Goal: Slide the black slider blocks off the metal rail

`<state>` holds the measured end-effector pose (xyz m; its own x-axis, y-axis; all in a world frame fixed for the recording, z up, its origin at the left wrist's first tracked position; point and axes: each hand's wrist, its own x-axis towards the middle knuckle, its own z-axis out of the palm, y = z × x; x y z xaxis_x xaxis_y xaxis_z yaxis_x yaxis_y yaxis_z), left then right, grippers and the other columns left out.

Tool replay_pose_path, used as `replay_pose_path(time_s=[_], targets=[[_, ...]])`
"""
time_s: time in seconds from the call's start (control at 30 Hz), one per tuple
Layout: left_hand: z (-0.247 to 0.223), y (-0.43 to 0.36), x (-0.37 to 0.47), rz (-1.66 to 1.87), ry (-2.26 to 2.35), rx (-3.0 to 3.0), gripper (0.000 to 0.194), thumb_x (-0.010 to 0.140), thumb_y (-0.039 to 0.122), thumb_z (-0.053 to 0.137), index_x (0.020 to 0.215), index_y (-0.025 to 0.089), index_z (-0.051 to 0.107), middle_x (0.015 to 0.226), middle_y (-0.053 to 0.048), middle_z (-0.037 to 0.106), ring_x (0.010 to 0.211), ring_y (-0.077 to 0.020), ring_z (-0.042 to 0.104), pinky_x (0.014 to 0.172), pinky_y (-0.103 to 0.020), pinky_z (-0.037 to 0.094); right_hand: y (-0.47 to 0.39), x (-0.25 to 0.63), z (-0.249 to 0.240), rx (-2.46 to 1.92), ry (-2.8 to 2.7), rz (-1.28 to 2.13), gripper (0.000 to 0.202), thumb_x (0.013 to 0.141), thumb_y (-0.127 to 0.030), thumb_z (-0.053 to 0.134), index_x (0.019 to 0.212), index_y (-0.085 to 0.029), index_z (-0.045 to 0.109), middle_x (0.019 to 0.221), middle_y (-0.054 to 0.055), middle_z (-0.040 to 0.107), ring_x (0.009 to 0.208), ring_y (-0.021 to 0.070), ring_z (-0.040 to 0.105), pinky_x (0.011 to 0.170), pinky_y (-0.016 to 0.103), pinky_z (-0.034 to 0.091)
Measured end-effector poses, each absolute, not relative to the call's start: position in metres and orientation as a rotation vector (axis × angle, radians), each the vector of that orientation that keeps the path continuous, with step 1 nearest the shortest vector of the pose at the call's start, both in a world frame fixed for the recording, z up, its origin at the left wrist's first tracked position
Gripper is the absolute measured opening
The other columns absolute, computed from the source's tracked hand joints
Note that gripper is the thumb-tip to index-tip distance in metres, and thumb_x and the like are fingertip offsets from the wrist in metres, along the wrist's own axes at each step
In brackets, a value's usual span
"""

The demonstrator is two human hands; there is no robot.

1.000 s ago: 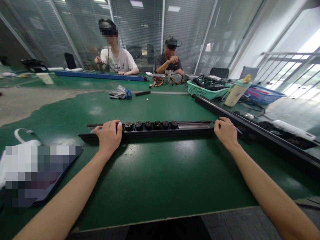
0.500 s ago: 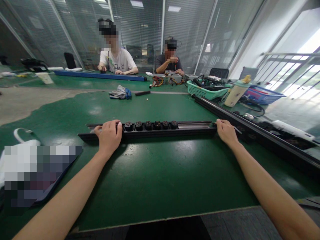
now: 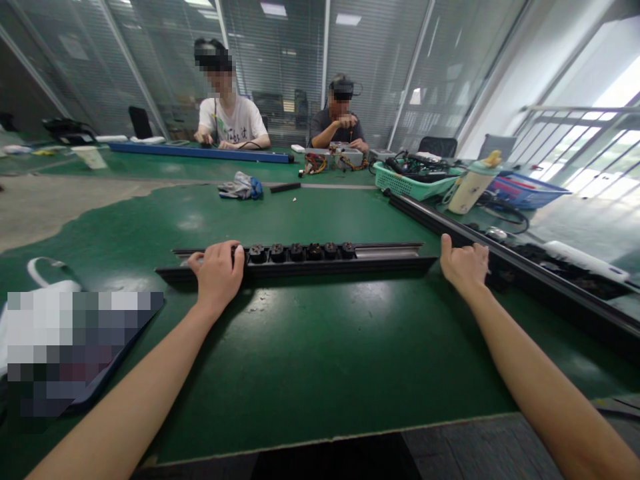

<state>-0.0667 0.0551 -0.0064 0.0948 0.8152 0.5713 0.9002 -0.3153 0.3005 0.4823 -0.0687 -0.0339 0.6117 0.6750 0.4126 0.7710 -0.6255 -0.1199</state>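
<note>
A long black metal channel (image 3: pixel 390 265) lies across the green table in front of me, silvery on its inner face. Several round black socket modules (image 3: pixel 315 251) sit in a row along its middle. My left hand (image 3: pixel 219 268) is wrapped over the channel left of the row, partly hiding the leftmost modules. Just beyond the channel's right end, and apart from it, is my right hand (image 3: pixel 464 265). Its thumb points up and its fingers are curled; a small light edge shows by the fingertips, too little to name.
A longer black rail (image 3: pixel 510 253) runs diagonally on the right, beside a green basket (image 3: pixel 415 183) of cables and a cream bottle (image 3: pixel 473 187). Gloves (image 3: pixel 241 185) lie farther back. A blurred tablet-like item (image 3: pixel 120 347) is at left. Two people sit across the table.
My right hand has let go of the channel's right end and moved slightly right; the thin light strip beside it no longer shows plainly. My left hand and the channel stay put.
</note>
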Motion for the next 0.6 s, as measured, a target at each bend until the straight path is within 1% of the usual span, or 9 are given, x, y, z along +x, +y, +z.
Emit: replay_pose_path(time_s=[0.07, 0.13, 0.2, 0.27, 0.43, 0.5, 0.6], targets=[[-0.007, 0.056, -0.067, -1.022, -1.753, -2.231, 0.045, 0.107, 0.042, 0.032, 0.121, 0.02, 0.068, 0.129, -0.019, 0.076, 0.127, -0.0352, 0.064, 0.111, -0.055, 0.032, -0.069, 0.479, -0.034, -2.543, -1.158, -0.489, 0.093, 0.111, -0.057, 0.017, 0.104, 0.01, 0.082, 0.142, 0.042, 0.062, 0.154, 0.05, 0.041, 0.131, 0.065, 0.024], [-0.007, 0.056, -0.068, -1.022, -1.75, -2.229, 0.045, 0.107, 0.042, 0.031, 0.121, 0.02, 0.068, 0.129, -0.018, 0.076, 0.126, -0.0348, 0.064, 0.111, -0.055, 0.032, -0.07, 0.471, -0.033, -2.469, -1.199, -0.532, 0.085, 0.112, -0.053, 0.021, 0.116, 0.008, 0.079, 0.156, 0.039, 0.052, 0.159, 0.0492, 0.034, 0.131, 0.068, 0.023], [-0.008, 0.057, -0.068, -1.02, -1.748, -2.227, 0.046, 0.107, 0.043, 0.031, 0.122, 0.02, 0.068, 0.13, -0.018, 0.076, 0.126, -0.0348, 0.063, 0.111, -0.055, 0.032, -0.07, 0.457, -0.031, -2.334, -1.316, -0.585, 0.076, 0.113, -0.049, 0.023, 0.129, 0.003, 0.075, 0.164, 0.036, 0.047, 0.162, 0.047, 0.03, 0.129, 0.072, 0.023], [-0.008, 0.057, -0.069, -1.016, -1.748, -2.228, 0.046, 0.107, 0.043, 0.031, 0.122, 0.02, 0.068, 0.13, -0.019, 0.076, 0.127, -0.0351, 0.063, 0.112, -0.056, 0.031, -0.07, 0.434, -0.027, -2.171, -1.483, -0.594, 0.07, 0.113, -0.047, 0.024, 0.141, -0.001, 0.069, 0.166, 0.032, 0.045, 0.163, 0.0443, 0.03, 0.128, 0.074, 0.025], [-0.006, 0.055, -0.068, -0.999, -1.769, -2.245, 0.047, 0.107, 0.043, 0.031, 0.123, 0.019, 0.068, 0.132, -0.019, 0.075, 0.129, -0.0362, 0.063, 0.113, -0.057, 0.029, -0.072, 0.36, -0.011, -1.725, -2.042, -0.325, 0.067, 0.114, -0.052, 0.026, 0.158, -0.012, 0.056, 0.167, 0.023, 0.05, 0.163, 0.0332, 0.038, 0.135, 0.065, 0.023], [-0.004, 0.054, -0.067, -1.0, -1.781, -2.25, 0.048, 0.107, 0.043, 0.03, 0.124, 0.019, 0.068, 0.132, -0.02, 0.075, 0.13, -0.0368, 0.063, 0.113, -0.057, 0.029, -0.072, 0.333, -0.002, -1.586, -2.172, -0.212, 0.068, 0.114, -0.054, 0.027, 0.164, -0.014, 0.049, 0.171, 0.02, 0.046, 0.164, 0.0295, 0.036, 0.136, 0.061, 0.022], [-0.002, 0.053, -0.066, -1.006, -1.788, -2.253, 0.049, 0.106, 0.043, 0.03, 0.124, 0.018, 0.068, 0.133, -0.021, 0.075, 0.13, -0.0376, 0.062, 0.113, -0.058, 0.029, -0.067, 0.302, 0.007, -1.51, -2.232, -0.114, 0.072, 0.114, -0.057, 0.028, 0.169, -0.014, 0.042, 0.176, 0.019, 0.038, 0.166, 0.0277, 0.032, 0.138, 0.056, 0.022]])
